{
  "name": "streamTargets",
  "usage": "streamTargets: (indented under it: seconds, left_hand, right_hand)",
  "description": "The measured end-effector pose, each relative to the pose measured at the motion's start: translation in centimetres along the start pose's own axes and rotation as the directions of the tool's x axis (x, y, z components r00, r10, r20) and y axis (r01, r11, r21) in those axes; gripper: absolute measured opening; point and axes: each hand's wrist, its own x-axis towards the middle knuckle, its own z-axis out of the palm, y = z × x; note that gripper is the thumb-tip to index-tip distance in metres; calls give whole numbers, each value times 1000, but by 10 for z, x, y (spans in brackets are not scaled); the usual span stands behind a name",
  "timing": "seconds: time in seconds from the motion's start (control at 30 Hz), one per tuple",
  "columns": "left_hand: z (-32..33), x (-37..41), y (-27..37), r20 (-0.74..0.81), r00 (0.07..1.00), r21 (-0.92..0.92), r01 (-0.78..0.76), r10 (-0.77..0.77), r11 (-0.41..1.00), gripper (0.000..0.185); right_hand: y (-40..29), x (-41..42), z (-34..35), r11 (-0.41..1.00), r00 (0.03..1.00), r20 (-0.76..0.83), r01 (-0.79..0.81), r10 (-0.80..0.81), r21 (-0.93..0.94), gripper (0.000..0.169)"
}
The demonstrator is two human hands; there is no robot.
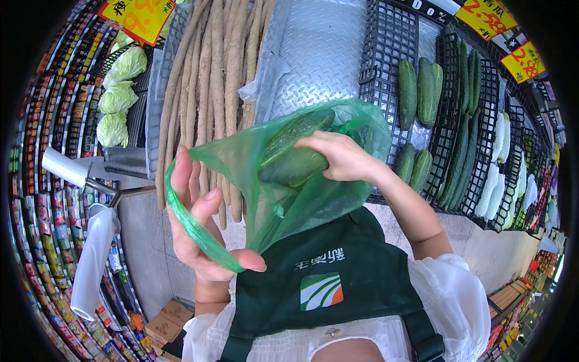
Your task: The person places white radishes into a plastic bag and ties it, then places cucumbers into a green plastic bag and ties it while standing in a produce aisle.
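Observation:
A translucent green plastic bag [312, 212] is spread out in front of my chest. My left hand [187, 253] is on the left with its fingers apart, and a handle loop of the bag is stretched around them. Two thick green cucumbers [294, 165] show at the bag, partly through its film. My right hand [346, 156] grips the cucumbers at their right end; whether film lies between hand and skin, I cannot tell. Part of the bag bunches up behind that hand.
Long brown yams [217, 81] lie beyond my left hand, with cabbages [115, 99] farther left. A metal tread-plate surface [321, 50] is ahead. Black plastic crates [389, 50] and more cucumbers [407, 95] are to the right. Bag rolls [92, 262] stick out at left.

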Motion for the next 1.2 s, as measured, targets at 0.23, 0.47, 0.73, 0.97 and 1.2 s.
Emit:
streamTargets:
  seconds: [0.23, 0.47, 0.73, 0.97, 1.2]
  left_hand:
    - [1, -3, 1, -30, 999, 0, 45, -45, 999, 81]
    - [5, 4, 1, -65, 996, 9, 62, -61, 998, 82]
    - [9, 10, 0, -63, 997, -7, 42, -42, 999, 84]
    - [7, 8, -1, -72, 996, 15, 60, -59, 998, 84]
    - [2, 10, 1, -25, 999, -19, 29, -30, 999, 81]
  right_hand:
    - [46, -21, 49, 768, 950, 278, 74, 139, -637, 34]
    - [18, -59, -31, 884, 992, -31, -122, 121, -451, 38]
    - [126, -175, -61, 441, 448, -743, -868, 497, -228, 35]
    - [156, -186, 38, 187, 396, -708, -915, 585, -358, 72]
    - [155, -173, 46, 409, 299, -614, -912, 731, 43, 76]
